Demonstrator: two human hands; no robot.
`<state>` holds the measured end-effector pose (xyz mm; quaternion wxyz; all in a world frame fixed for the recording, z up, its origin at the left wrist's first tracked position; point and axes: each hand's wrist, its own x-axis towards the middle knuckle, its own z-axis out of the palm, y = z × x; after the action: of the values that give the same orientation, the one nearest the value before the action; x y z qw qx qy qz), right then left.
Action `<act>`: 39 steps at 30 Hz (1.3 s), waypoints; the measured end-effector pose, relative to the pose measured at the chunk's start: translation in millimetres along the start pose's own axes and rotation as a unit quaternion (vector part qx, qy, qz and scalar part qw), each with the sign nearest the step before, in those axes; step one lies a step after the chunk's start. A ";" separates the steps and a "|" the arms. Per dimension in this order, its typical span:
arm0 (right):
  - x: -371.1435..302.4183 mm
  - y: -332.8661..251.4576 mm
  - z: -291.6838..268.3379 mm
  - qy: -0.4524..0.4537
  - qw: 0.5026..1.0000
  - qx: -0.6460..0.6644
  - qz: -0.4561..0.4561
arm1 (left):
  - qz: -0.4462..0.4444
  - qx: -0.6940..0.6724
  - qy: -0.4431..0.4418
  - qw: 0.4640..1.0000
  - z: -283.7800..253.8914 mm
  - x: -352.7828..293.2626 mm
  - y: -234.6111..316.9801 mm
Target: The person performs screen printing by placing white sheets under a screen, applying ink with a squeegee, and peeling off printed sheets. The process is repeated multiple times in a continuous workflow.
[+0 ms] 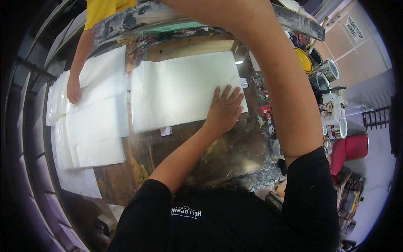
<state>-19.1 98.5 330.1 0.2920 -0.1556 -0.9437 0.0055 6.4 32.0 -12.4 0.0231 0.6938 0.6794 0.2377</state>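
My left hand lies flat with its fingers spread on the right part of a white, translucent plastic sheet. The sheet's left edge looks layered and wrinkled. It rests on a brown, paint-stained work table. Small pale tabs stick out by it, one pale tab at the near edge and another pale tab at the right edge. My right arm reaches up and forward across a raised, paint-smeared frame; the hand itself is beyond the upper edge of the picture.
At the left, a co-worker's hand touches fanned stacks of white plastic sheets. Paint cans and a yellow lid crowd the right side. A red chair stands farther right, a metal rack at the left.
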 end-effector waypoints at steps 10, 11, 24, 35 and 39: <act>-10.9 -2.8 11.4 0.051 0.998 -0.024 0.019 | -0.150 -0.168 0.234 0.946 -86.6 -17.0 4.5; -19.9 -2.5 27.3 0.085 0.996 -0.010 -0.012 | -0.236 -0.275 0.231 0.903 -119.6 -33.1 -7.7; -227.6 -19.3 141.3 -0.194 0.981 0.024 -0.015 | -0.321 -0.081 0.202 0.921 -105.3 -175.9 -37.3; -146.9 33.1 243.9 -0.126 0.991 -0.025 0.032 | -0.326 -0.061 0.167 0.928 -103.1 -182.7 -36.1; -53.5 81.4 258.9 -0.299 0.952 -0.016 0.065 | -0.317 -0.079 0.175 0.929 -106.5 -180.4 -35.7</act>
<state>-96.7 180.9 77.7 -0.0074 -0.2122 -0.9756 0.0552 -58.9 -168.4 15.4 0.0327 0.3856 0.8364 0.3881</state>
